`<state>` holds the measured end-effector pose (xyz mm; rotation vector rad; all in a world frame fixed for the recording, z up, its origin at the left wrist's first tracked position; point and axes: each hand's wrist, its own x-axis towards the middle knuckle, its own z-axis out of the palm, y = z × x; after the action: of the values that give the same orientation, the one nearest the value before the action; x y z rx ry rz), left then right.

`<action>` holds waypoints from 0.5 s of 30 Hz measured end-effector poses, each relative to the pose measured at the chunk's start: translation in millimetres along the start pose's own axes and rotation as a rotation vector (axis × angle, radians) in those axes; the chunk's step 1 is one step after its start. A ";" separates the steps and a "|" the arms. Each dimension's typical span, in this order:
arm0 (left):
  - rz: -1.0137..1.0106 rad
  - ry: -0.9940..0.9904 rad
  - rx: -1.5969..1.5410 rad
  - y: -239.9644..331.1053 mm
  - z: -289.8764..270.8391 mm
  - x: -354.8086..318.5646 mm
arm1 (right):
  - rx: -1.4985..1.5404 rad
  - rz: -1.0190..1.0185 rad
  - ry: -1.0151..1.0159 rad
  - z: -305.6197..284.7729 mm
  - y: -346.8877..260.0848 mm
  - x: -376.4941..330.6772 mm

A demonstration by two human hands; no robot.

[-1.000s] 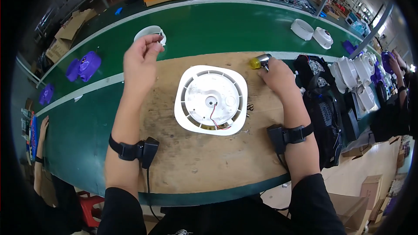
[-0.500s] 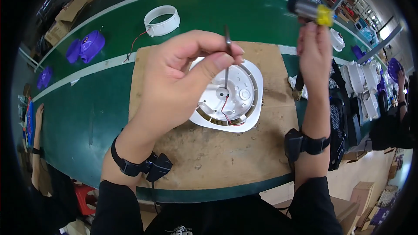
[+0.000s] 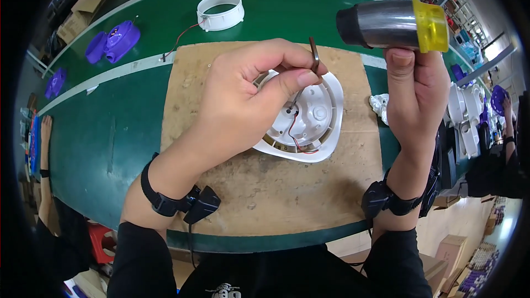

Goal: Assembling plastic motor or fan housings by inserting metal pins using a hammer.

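rod [image 3: 314, 54] held over white housing [image 3: 314, 130], mallet [image 3: 389, 22] raised to its right

the rod is pinched between the thumb and fingers of the left hand [image 3: 256, 91], over the centre of the housing. a second ago this hand was held at the white ring [image 3: 223, 21], which is now seen well apart, beyond the housing. the rod was nearly vertical half a second ago; now it is tilted. the mallet is grasped by the right hand [image 3: 417, 80], to the right of the housing; a second ago it was held low there, and since the last frame it has grown larger in view. the housing is set on a brown board [image 3: 248, 204], with a red and black wire [image 3: 292, 131] inside.

the upper left of the housing is covered by the left hand. part of the rod is masked by fingers; whether its lower end touches the housing cannot be told. the mallet's handle is hidden.
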<state>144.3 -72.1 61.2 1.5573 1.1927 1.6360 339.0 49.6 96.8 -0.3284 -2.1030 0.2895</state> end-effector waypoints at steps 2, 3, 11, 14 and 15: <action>-0.008 -0.003 0.004 2.7 0.1 -2.1 | 0.014 -0.025 0.009 -3.1 2.4 -2.1; -0.008 0.000 0.005 2.6 0.5 -3.5 | 0.017 -0.027 0.008 -4.2 -0.2 -2.6; 0.016 -0.055 0.145 -7.8 -2.0 -6.7 | -0.078 -0.054 -0.117 -15.6 -20.5 2.2; -0.034 -0.046 0.101 -9.0 0.8 -5.6 | -0.031 -0.163 -0.040 -9.1 -15.9 -2.3; -0.035 -0.044 0.101 -8.8 1.2 -5.9 | 0.104 -0.177 0.034 -5.9 -14.1 -2.1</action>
<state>144.9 -73.2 50.7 1.6171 1.2896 1.5324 343.5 36.1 102.9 -0.0844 -2.0593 0.2852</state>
